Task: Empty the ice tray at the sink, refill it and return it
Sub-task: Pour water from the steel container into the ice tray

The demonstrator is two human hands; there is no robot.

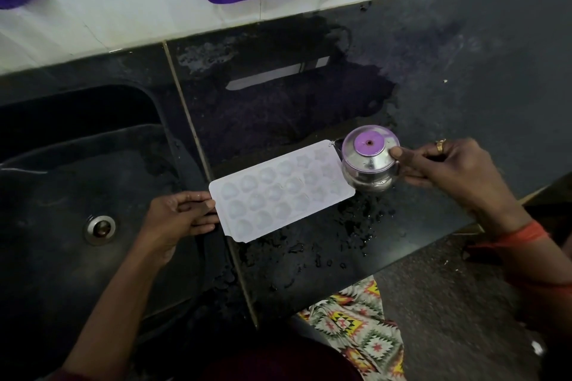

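Wet black tabletop (464,71) beside sink (46,195); tray (281,192), end pinched by left hand (176,216) fingers (198,196), steadying, we judge; pot (370,161) clasped in right hand (448,170), spout at tray corner, for refill.

No legible text, labels, brands or numbers anywhere in view. Ice tray (281,192): plain white moulded plastic, no marking readable. Steel pot (370,164): the lid has a purple disc, with no print resolvable on it or on the body.
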